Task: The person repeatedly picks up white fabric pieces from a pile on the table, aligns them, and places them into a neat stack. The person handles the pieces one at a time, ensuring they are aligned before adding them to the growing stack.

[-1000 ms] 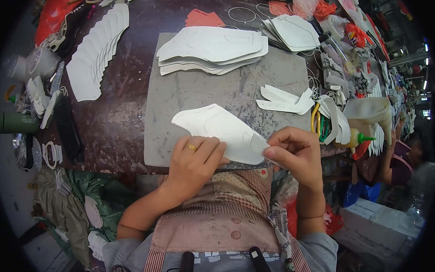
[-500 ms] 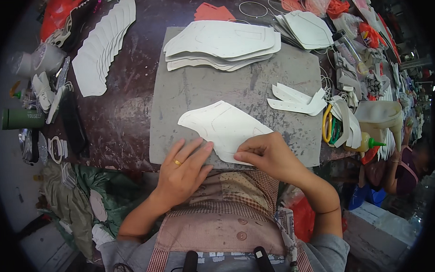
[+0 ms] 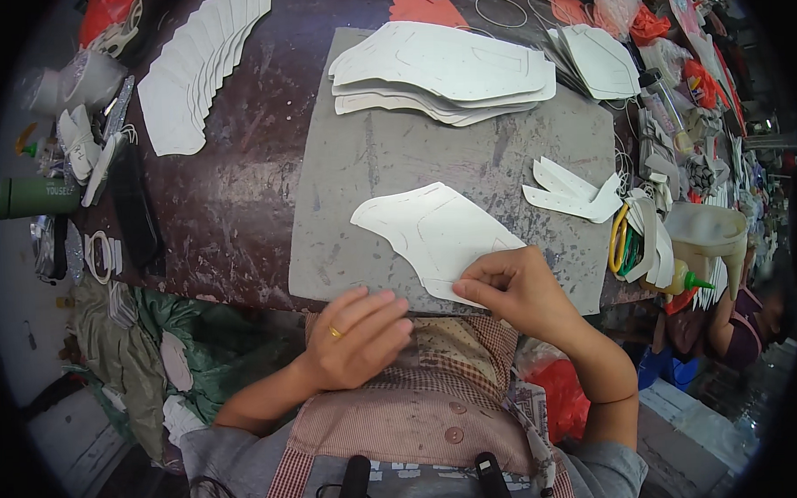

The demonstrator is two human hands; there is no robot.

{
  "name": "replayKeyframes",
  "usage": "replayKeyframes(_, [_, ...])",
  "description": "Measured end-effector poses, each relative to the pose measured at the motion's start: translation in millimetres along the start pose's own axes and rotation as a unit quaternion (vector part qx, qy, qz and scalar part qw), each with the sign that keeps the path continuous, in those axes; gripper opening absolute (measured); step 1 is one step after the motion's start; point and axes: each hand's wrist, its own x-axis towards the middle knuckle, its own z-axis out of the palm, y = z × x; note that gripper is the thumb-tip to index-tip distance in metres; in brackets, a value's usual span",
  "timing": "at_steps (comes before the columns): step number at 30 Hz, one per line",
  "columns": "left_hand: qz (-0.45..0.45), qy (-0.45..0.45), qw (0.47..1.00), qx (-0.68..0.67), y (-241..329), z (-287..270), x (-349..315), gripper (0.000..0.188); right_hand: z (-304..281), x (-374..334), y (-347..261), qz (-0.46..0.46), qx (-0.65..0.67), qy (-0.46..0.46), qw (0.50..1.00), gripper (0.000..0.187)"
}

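while the right hand bends its fingers over the lower right end of the white piece, whether gripping it i cannot tell, the left hand, fingers loose and released, is near the front edge of the gray board where the piece lies.

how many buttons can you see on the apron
2: an upper button and a lower button, one just above the other, right of centre on the pinkish apron. Others may be hidden in its folds.
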Motion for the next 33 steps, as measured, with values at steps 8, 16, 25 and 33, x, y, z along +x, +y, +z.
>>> replayKeyframes(8, [0.025, -0.123, 0.988, 0.087, 6, 8, -2, 0.048, 2, 2, -3, 0.006, -0.009, 0.005, 1.000, 0.020])
replayKeyframes(16, [0.022, -0.150, 0.972, 0.177, 10, 11, 5, 0.063, 2, 0, -1, -0.029, -0.039, 0.016, 0.999, 0.020])
replayKeyframes(25, [0.026, -0.184, 0.967, 0.175, 14, 4, 20, 0.047, -23, -48, 20, -0.091, -0.069, 0.109, 0.987, 0.019])
replayKeyframes(33, [0.034, -0.201, 0.939, 0.276, 23, 16, 19, 0.060, -20, -37, 54, -0.207, -0.141, 0.168, 0.953, 0.011])
